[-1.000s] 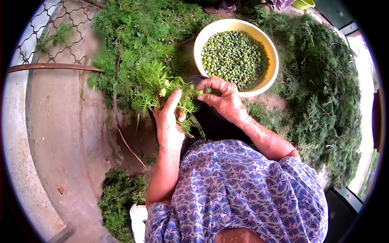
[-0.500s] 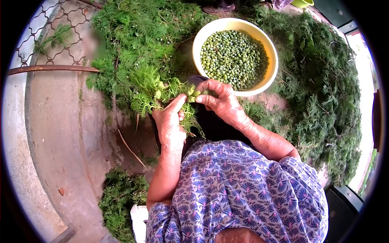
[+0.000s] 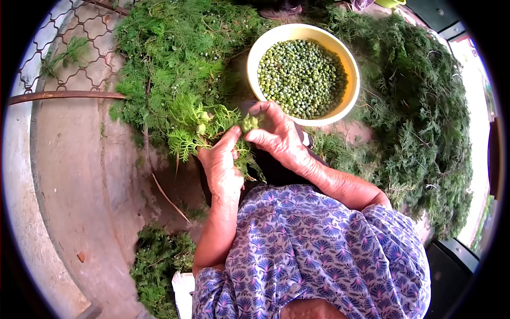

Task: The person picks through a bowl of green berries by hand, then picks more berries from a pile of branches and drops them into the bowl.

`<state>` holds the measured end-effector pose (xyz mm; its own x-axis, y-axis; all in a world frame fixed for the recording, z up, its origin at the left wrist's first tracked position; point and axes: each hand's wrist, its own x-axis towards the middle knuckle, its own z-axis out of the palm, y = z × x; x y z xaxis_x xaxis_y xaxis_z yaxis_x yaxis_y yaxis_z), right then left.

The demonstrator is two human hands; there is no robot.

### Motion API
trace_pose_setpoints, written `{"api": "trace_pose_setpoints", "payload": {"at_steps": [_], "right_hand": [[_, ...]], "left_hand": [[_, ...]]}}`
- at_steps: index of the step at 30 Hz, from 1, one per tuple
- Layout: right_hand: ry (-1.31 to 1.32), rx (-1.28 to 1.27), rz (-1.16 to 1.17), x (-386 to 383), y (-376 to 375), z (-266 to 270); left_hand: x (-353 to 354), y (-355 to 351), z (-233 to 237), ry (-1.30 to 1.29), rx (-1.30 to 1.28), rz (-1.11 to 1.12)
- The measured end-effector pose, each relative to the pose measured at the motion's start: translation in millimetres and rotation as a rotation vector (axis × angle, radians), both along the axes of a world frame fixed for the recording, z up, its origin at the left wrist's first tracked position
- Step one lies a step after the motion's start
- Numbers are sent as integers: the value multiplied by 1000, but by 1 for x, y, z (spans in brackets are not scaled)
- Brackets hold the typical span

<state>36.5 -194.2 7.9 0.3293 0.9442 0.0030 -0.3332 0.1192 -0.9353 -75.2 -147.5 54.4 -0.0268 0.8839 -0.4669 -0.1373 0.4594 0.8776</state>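
the left hand (image 3: 220, 169) has a narrow hold on a leafy sprig (image 3: 183, 123), raised over the near edge of the branch pile (image 3: 175, 58). the right hand (image 3: 291, 146) has thumb and forefinger parted around a knobbly green cluster (image 3: 250, 123); whether they touch it cannot be told. the sprig looks light and springy, its fronds soft and easily torn, so the stem is the best place to grip; the cluster seems firmer, best pinched at its base. the tub (image 3: 353, 87) stands beyond the right hand, beside the pile's right edge.
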Motion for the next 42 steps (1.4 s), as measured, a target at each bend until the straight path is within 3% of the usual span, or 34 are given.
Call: {"api": "trace_pose_setpoints", "payload": {"at_steps": [3, 7, 11, 15, 18, 22, 28, 31, 33, 37, 42], "right_hand": [[-428, -97, -103, -4, -5, 20], [-641, 54, -231, -11, -1, 14], [-518, 107, -235, -10, -1, 5], [357, -164, 96, -1, 0, 21], [704, -172, 212, 9, 0, 20], [932, -153, 275, 16, -4, 19], [915, -93, 131, 35, -3, 23], [805, -27, 2, 66, 2, 11], [798, -121, -175, 83, 5, 9], [785, -114, -134, 103, 4, -3], [700, -78, -34, 71, -3, 18]], "left_hand": [[5, -4, 1, -10, -12, 28], [8, -8, 1, -27, -16, 77], [8, -14, 2, 9, -23, 78], [8, -10, 6, -8, -69, 43], [1, -5, 5, -82, -145, -35], [-2, 0, -1, -263, -210, -117], [-1, -2, 14, -76, -157, -76], [-7, -1, 15, -127, -25, -155], [-10, -1, 13, -285, -24, -262], [-8, -2, 11, -354, -40, -291], [4, 2, 7, -309, -64, -222]]}}
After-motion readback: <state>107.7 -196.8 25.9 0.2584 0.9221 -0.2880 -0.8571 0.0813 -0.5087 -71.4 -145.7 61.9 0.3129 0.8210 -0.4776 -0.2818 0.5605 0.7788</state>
